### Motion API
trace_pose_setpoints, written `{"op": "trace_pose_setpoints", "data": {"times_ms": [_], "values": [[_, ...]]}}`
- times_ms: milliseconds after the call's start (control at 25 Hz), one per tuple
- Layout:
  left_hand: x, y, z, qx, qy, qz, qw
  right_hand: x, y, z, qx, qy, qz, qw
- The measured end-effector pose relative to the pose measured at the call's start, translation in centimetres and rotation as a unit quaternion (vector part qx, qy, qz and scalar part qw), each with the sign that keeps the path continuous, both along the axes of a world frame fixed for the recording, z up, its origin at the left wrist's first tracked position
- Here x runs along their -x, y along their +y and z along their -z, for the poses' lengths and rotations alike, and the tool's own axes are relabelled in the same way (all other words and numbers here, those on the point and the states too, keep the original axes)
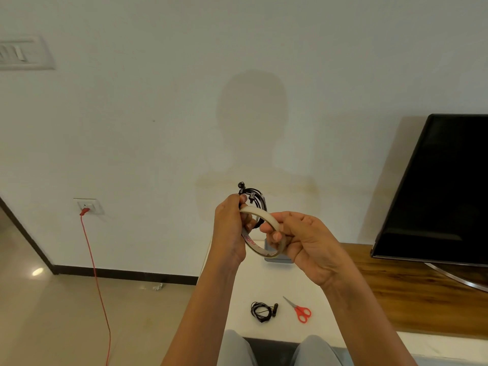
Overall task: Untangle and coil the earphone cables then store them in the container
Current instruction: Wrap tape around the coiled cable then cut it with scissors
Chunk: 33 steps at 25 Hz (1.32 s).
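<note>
My left hand [230, 228] grips a coiled black earphone cable [254, 197] held up in front of the wall, its earbuds sticking out above my fingers. A roll of clear tape [266, 215] is held against the coil; my right hand [301, 239] pinches the roll's near rim with thumb and fingers. A second coiled black earphone [262, 311] lies on the white table surface [243, 320] below. A grey container [280, 258] sits on the table behind my hands, mostly hidden by them.
Red-handled scissors [299, 310] lie right of the coiled earphone. A black TV screen [438, 188] stands on a wooden top [412, 299] at right. A red cable [97, 281] hangs from a wall socket at left. My knees show at the bottom edge.
</note>
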<state>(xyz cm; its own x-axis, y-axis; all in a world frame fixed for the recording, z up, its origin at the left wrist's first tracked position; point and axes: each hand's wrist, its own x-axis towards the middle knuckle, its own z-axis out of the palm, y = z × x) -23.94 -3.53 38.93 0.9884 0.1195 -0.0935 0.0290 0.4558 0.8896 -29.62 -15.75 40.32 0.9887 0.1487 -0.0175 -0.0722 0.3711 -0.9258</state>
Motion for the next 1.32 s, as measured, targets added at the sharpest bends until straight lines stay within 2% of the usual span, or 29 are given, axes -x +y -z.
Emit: {"op": "trace_pose_setpoints", "data": {"times_ms": [280, 560, 1000, 1320], "values": [[0.01, 0.05, 0.09, 0.009, 0.014, 0.003, 1.000, 0.18, 0.01, 0.44, -0.039, 0.011, -0.002, 0.999], [-0.01, -0.23, -0.04, -0.006, -0.001, 0.000, 1.000, -0.01, 0.18, 0.04, -0.032, 0.017, 0.009, 0.999], [-0.33, -0.19, 0.10, 0.136, 0.096, 0.012, 0.986, 0.42, -0.11, 0.66, -0.047, -0.026, -0.031, 0.998], [-0.85, -0.24, 0.86, 0.209, 0.110, 0.024, 0.972, 0.71, 0.11, 0.40, -0.027, -0.060, -0.025, 0.998]]}}
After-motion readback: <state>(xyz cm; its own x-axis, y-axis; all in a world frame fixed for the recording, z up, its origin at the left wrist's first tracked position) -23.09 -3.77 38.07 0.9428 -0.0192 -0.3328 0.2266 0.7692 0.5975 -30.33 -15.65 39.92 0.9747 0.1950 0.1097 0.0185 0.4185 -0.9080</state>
